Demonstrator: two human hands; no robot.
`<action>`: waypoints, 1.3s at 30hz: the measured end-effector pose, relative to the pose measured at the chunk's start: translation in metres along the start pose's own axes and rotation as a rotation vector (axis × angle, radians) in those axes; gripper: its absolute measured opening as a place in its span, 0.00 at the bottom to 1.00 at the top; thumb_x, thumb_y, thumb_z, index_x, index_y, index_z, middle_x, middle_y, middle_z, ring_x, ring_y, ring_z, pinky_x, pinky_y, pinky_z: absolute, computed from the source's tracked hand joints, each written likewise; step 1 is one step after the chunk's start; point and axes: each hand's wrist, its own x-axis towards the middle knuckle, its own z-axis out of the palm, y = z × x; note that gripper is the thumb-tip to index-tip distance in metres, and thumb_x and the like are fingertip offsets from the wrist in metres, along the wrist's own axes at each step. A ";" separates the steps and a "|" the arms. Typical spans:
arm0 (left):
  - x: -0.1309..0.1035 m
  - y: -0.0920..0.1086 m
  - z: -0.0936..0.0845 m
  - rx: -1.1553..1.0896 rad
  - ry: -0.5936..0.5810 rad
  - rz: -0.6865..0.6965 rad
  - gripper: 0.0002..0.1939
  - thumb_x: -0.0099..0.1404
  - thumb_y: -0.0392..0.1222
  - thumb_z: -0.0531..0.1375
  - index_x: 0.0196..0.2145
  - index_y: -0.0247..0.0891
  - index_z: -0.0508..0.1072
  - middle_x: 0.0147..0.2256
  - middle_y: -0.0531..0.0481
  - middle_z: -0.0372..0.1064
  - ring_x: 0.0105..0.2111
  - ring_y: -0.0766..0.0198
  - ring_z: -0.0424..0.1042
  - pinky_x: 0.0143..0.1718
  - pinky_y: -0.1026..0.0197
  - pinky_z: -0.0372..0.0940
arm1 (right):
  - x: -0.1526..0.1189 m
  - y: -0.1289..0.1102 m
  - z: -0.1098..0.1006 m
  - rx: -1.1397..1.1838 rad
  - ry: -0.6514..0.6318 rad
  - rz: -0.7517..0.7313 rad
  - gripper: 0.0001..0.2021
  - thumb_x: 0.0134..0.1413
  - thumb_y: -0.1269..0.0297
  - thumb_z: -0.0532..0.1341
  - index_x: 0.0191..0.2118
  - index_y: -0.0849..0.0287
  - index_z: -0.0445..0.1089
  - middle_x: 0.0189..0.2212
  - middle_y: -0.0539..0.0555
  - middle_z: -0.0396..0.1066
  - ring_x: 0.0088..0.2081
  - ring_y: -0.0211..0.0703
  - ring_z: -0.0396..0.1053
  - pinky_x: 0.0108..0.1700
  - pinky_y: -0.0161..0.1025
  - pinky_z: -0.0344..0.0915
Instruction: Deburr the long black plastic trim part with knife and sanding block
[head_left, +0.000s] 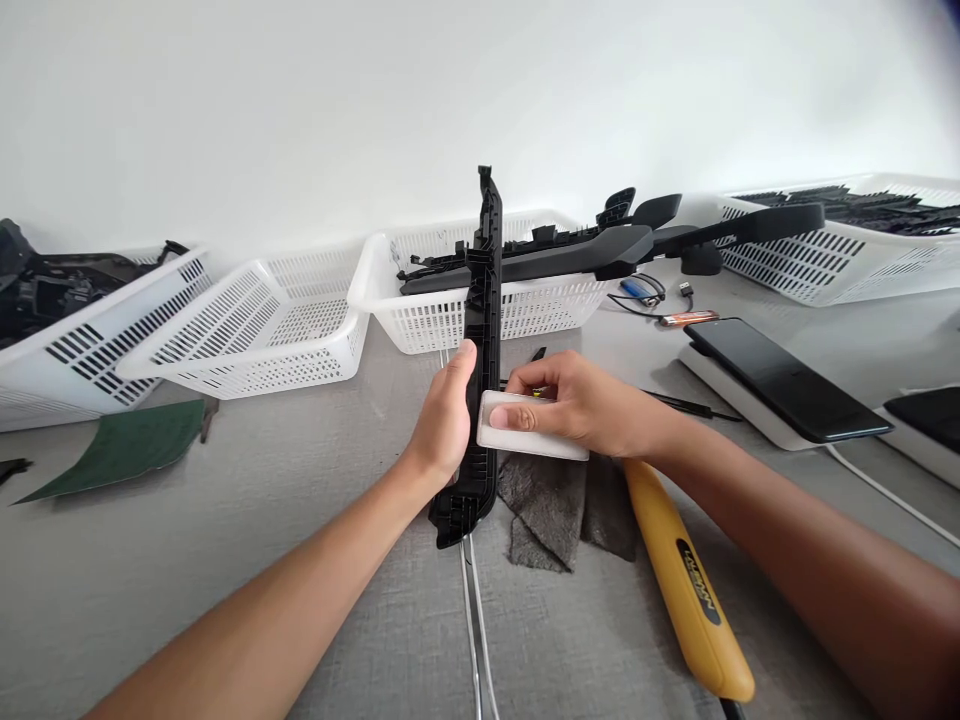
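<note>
A long black plastic trim part stands nearly upright over the table, its ribbed side toward me. My left hand is closed around its left edge, thumb pointing up. In my right hand is a flat white block, pinched with the thumb on its near face. The block's left end meets the right edge of the trim part. The fingers behind the block are partly hidden. Below the right hand lies a dark grey cloth, beside a yellow-handled tool.
White baskets line the wall; one behind the trim part holds long black parts sticking out rightward. A black phone rests on a white box at right, near a cable and an orange battery-like item. Green sandpaper-like sheet lies left.
</note>
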 end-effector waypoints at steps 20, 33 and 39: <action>-0.001 -0.002 -0.002 0.083 0.121 0.018 0.23 0.73 0.63 0.57 0.45 0.42 0.80 0.56 0.47 0.77 0.65 0.48 0.66 0.69 0.49 0.57 | 0.002 -0.002 0.010 -0.068 0.045 -0.082 0.28 0.61 0.35 0.64 0.28 0.58 0.67 0.22 0.45 0.58 0.25 0.34 0.53 0.28 0.36 0.50; -0.009 0.009 0.002 0.162 -0.224 0.084 0.26 0.76 0.65 0.51 0.36 0.42 0.76 0.40 0.47 0.78 0.47 0.50 0.74 0.52 0.51 0.66 | 0.003 0.005 -0.010 -0.111 0.359 -0.051 0.32 0.54 0.28 0.65 0.28 0.57 0.72 0.24 0.49 0.62 0.27 0.39 0.56 0.28 0.38 0.50; -0.005 0.003 0.000 0.136 0.062 0.014 0.24 0.73 0.64 0.55 0.37 0.42 0.77 0.44 0.48 0.79 0.56 0.48 0.72 0.60 0.49 0.63 | 0.002 0.001 0.006 -0.082 0.117 -0.072 0.30 0.58 0.32 0.64 0.28 0.59 0.70 0.23 0.47 0.61 0.26 0.36 0.56 0.27 0.37 0.50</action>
